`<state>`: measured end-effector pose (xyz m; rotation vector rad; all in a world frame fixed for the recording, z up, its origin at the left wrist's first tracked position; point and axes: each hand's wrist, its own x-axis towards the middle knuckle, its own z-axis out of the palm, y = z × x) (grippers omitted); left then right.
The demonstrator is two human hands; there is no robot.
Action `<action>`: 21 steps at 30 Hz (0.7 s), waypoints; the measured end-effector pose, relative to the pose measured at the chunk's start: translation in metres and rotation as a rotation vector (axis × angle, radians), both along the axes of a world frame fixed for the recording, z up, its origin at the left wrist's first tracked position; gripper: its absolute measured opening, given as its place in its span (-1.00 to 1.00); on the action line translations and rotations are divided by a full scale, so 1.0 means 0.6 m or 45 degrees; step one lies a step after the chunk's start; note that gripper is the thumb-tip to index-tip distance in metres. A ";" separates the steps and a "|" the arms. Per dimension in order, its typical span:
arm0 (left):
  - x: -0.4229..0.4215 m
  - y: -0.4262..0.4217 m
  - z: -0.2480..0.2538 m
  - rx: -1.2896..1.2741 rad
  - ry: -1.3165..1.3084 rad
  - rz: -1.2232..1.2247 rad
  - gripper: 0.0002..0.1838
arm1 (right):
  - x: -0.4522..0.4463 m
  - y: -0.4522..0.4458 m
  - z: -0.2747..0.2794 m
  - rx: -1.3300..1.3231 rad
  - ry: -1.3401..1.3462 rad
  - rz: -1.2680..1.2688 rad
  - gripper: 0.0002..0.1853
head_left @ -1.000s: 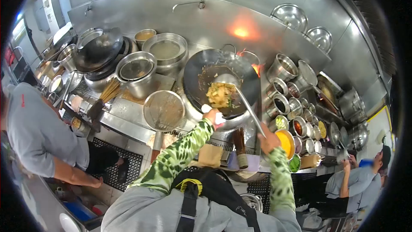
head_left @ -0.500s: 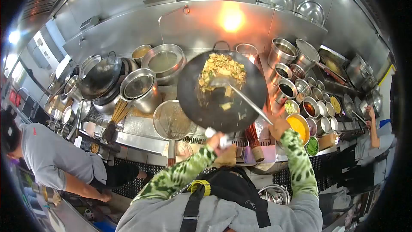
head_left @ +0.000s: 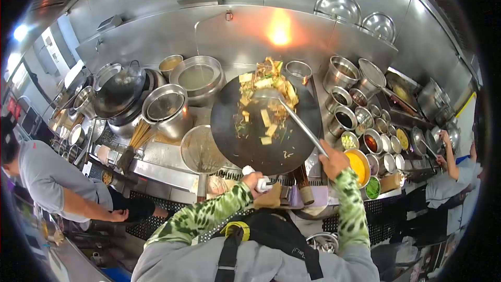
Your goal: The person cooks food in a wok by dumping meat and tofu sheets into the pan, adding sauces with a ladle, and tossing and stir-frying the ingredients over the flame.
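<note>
A large black wok (head_left: 242, 149) is tilted over the stove, its far side raised. Pale flat slices and browned stir-fried food (head_left: 274, 75) bunch at the far rim, some of it above the edge, with loose pieces and green shreds nearer me. My left hand (head_left: 253, 183) is closed around the wok's near loop handle, with a white cloth (head_left: 264, 184) in the grip. In my right hand (head_left: 334, 161) is the long handle of a metal ladle (head_left: 304, 124), its bowl among the food.
Left of the wok are a round strainer (head_left: 202, 151), steel pots (head_left: 167, 107) and a second wok (head_left: 119, 94). Bowls of sauces and a yellow liquid (head_left: 358, 166) stand to the right. A bamboo brush (head_left: 304, 190) lies in front. Flame glow reflects behind; people stand on both sides.
The wok has shifted toward me, and the food has surged up to its far rim. My left hand moved slightly left and down with the handle. The co-worker at left lowered an arm.
</note>
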<state>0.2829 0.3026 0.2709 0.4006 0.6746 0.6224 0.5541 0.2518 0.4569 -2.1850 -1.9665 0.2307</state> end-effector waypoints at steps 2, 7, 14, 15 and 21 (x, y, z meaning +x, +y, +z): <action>-0.007 0.091 -0.134 -0.372 -0.065 -0.021 -0.81 | 0.051 -0.032 -0.017 0.240 0.290 0.272 -0.46; -0.005 0.063 0.180 -0.171 0.265 0.171 -0.87 | 0.168 -0.103 0.103 -0.306 0.469 0.255 -0.48; 0.032 0.079 0.078 -0.073 0.143 0.212 -0.78 | 0.098 0.066 -0.049 -0.023 0.092 0.336 -0.45; 0.029 0.070 0.016 -0.054 0.089 0.171 -0.79 | 0.049 0.075 -0.045 -0.060 0.050 0.161 -0.44; -0.002 -0.002 0.007 -0.098 0.119 0.176 -0.85 | 0.033 0.005 -0.014 0.234 0.212 0.318 -0.45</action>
